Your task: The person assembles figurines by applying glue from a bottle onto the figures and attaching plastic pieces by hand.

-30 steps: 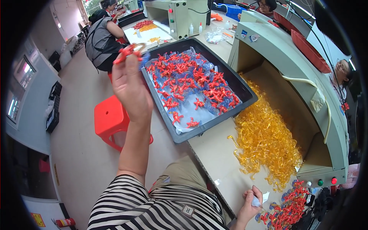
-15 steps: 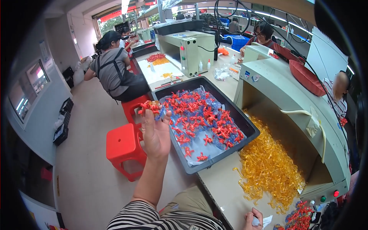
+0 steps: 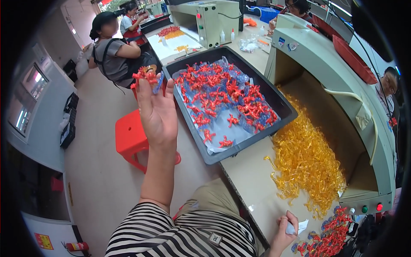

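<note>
My left hand (image 3: 161, 118) is raised left of the black tray with its palm up. Between thumb and fingers it grips a small red plastic figure (image 3: 145, 76) with a clear blue part and a yellowish piece on it. Low at the right, my right hand (image 3: 282, 235) is closed around a small whitish squeeze bottle (image 3: 291, 228) beside a scrap of white paper (image 3: 302, 225). Many similar red-and-blue figures (image 3: 232, 121) lie in the tray (image 3: 252, 144). More red figures (image 3: 334, 233) are heaped right of my right hand.
Clear yellow plastic pieces (image 3: 306, 158) form a large pile before a pale green hooded machine (image 3: 368, 60) on the table. A red stool (image 3: 130, 130) stands on the floor at the left. One co-worker (image 3: 117, 53) sits beyond it; others sit farther back and at right.
The view has shifted, and a nearby co-worker's head has turned. My left hand still holds the red figure up; my right hand with the bottle shows more fully.
</note>
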Demonstrator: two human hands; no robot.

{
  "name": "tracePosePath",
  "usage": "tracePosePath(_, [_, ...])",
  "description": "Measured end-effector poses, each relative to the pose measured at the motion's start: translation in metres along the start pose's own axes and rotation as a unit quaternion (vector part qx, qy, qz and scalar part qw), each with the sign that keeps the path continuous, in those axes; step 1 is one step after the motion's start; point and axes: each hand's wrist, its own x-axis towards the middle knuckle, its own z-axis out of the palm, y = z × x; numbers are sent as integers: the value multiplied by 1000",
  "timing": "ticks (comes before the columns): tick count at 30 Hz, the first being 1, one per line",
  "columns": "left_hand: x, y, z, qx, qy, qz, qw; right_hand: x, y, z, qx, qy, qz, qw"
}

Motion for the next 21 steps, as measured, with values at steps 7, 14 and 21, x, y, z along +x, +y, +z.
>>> tracePosePath(7, [-5,-10,-3,-11,31,-17,999,-4,-8,0,-2,-4,13,1000])
tracePosePath(14, [-10,-12,-4,-10,36,-22,999,-7,-11,-2,5,3,37,999])
tracePosePath(21, [-5,-14,-5,-12,23,-24,999,-3,-12,2,5,0,39,999])
